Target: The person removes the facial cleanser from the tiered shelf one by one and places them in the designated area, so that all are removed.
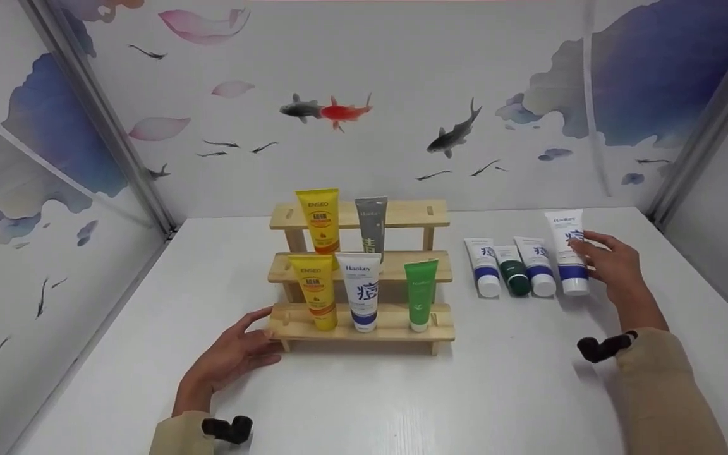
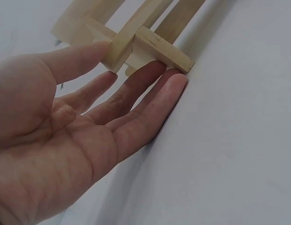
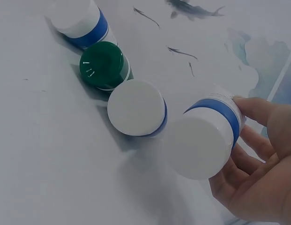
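On the right, my right hand (image 1: 610,262) grips a white tube (image 1: 567,259) with a blue band, thumb on one side and fingers on the other. Its white cap (image 3: 199,147) faces the right wrist camera. Just left of it lie two similar white tubes (image 1: 536,268) (image 1: 483,268), a dark green-capped tube (image 1: 513,272) between them. My left hand (image 1: 231,354) touches the left end of a three-step wooden rack (image 1: 364,335). In the left wrist view, the thumb meets the plank's end and loosely extended fingers (image 2: 150,117) reach the leg below.
Two yellow tubes (image 1: 318,221) (image 1: 315,294), a grey tube (image 1: 371,227), another white tube (image 1: 361,294) and a bright green tube (image 1: 421,294) stand cap-down on the rack. Behind the white table (image 1: 364,404) rises a wall (image 1: 364,57) printed with fish; side panels flank it.
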The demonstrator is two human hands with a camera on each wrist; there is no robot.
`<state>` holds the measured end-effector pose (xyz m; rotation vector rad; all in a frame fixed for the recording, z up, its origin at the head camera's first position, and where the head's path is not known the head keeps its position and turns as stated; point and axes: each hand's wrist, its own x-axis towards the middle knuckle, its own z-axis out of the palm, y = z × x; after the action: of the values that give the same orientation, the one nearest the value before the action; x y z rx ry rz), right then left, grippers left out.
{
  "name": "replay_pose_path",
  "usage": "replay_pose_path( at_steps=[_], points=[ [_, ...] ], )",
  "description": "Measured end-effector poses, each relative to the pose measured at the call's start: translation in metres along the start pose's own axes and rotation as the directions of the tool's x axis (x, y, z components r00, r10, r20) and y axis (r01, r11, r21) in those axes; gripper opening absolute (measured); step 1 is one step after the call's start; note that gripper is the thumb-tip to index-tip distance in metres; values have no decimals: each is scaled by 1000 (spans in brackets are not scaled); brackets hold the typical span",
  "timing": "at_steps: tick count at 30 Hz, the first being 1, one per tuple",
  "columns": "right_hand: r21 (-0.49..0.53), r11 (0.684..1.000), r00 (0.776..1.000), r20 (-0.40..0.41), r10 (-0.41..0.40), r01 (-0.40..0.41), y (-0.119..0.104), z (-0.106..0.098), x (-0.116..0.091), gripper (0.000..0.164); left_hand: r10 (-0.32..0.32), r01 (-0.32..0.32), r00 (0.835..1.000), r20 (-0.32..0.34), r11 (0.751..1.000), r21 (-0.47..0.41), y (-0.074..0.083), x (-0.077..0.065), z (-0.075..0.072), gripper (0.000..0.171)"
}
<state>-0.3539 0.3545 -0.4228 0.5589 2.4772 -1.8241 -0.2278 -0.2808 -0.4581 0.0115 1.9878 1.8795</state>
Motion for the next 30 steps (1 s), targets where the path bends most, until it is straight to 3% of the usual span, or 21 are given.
replay_pose_path(
  at_steps=[15, 23, 30],
  points=[
    [-7, 989, 989, -6, 148, -148, 7, 0, 19, 76, 2, -2, 1000, 1, 1000, 6, 1, 0, 0, 74],
    [-100, 983, 987, -39, 154, -157, 13, 6, 26, 75, -1, 1, 1000, 11, 1000, -9, 0, 1, 0, 74],
    [-100, 980, 985, -11, 174, -174, 15, 6, 31, 77, -4, 4, 1000, 3, 1000, -9, 0, 1, 0, 74]
  ],
)
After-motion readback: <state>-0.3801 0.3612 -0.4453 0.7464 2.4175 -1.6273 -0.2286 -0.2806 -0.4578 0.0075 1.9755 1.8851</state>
